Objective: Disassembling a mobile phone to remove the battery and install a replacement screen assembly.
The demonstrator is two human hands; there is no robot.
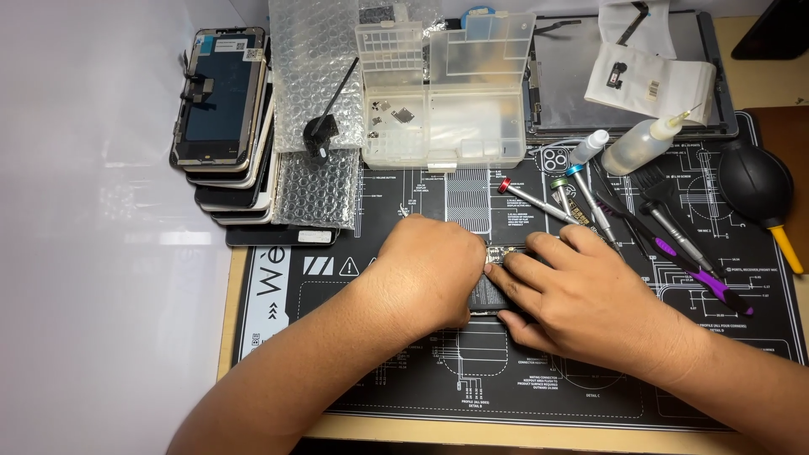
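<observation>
Both my hands meet over an opened phone (pixel 497 291) lying on the black repair mat (pixel 590 388). My left hand (pixel 430 274) covers the phone's left part, fingers curled down onto it. My right hand (pixel 573 291) rests on its right side, with fingertips pressing at the exposed circuit parts near the top edge. Most of the phone is hidden under the hands. Whether either hand pinches a small tool or part cannot be made out.
Several screwdrivers (pixel 539 202), a brush and a purple-handled tool (pixel 699 270) lie right of the hands. A clear parts box (pixel 442 93), bubble wrap (pixel 316 84), stacked phone screens (pixel 223 126), a squeeze bottle (pixel 640 143), a black air blower (pixel 754 181) and a tablet (pixel 624 76) line the back.
</observation>
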